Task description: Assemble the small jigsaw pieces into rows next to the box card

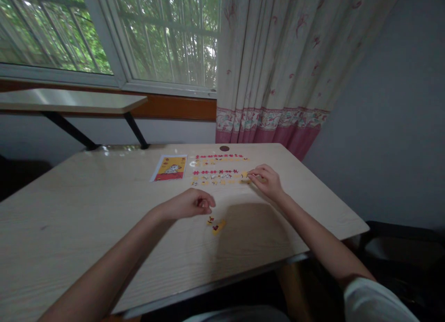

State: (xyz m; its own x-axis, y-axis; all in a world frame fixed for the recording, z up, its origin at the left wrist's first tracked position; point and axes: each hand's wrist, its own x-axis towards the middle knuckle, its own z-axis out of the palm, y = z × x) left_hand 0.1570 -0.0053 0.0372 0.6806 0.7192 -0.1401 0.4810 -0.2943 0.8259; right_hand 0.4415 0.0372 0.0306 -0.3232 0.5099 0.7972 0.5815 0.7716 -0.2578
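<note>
Rows of small yellow and red puzzle pieces (217, 173) lie on the far middle of a light wooden table (86, 220). My right hand (266, 180) rests at the right end of the nearer row, its fingers pinched on an end piece (245, 175). My left hand (189, 204) hovers in a loose fist near the table's middle; what its fingertips hold is hidden. Just below it lie two loose yellow pieces (215, 224). A yellow and red picture card (169, 168) lies left of the rows.
A dark round cable hole (224, 148) sits at the table's far edge. A folding shelf (69, 101) juts out under the window at the left. A patterned curtain (278, 67) hangs behind the table. A dark seat (399, 252) stands at the right.
</note>
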